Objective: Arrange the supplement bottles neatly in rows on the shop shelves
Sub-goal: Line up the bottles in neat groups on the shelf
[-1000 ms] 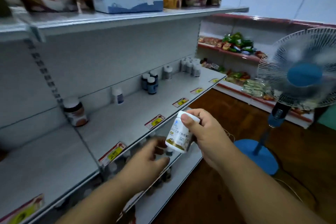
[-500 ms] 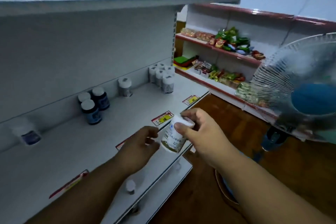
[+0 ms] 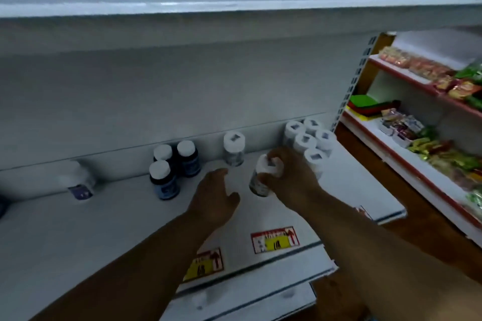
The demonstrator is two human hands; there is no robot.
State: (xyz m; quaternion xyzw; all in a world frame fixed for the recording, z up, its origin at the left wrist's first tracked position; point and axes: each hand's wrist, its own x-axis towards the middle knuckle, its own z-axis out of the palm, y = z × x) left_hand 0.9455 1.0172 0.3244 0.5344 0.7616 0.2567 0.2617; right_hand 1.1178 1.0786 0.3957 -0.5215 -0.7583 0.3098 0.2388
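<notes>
Closest to me, on the front edge of the shelf (image 3: 78, 229), I see 2 price tags (image 3: 275, 240) in red and yellow, side by side. My 2 forearms reach over this edge toward the back.

My left hand (image 3: 214, 198) is over the bare shelf surface with fingers loosely spread and slightly bent; it holds nothing and it does not touch the bottle. Just to its right, my right hand (image 3: 289, 177) grips a white bottle (image 3: 262, 177) from above, with the fingers curled around the cap and the thumb on the near side. The bottle is upright or a little tilted, and its bottom is at the shelf surface; I cannot tell if it already stands on it.

Directly behind the right hand there is a group of 5 white bottles (image 3: 309, 142), packed close together at the right end of the shelf. To the left of this group 1 single white bottle (image 3: 234, 148) stands near the back wall. More to the left, 3 dark blue bottles (image 3: 173, 167) with white caps stand together. Far left there is 1 blurred white bottle (image 3: 78, 180) with a purple label.

Above, the upper shelf (image 3: 234, 0) carries packets that I cannot identify. On the right, the side shelves (image 3: 407, 156) with red edges hold colourful snack packs (image 3: 443, 154).
</notes>
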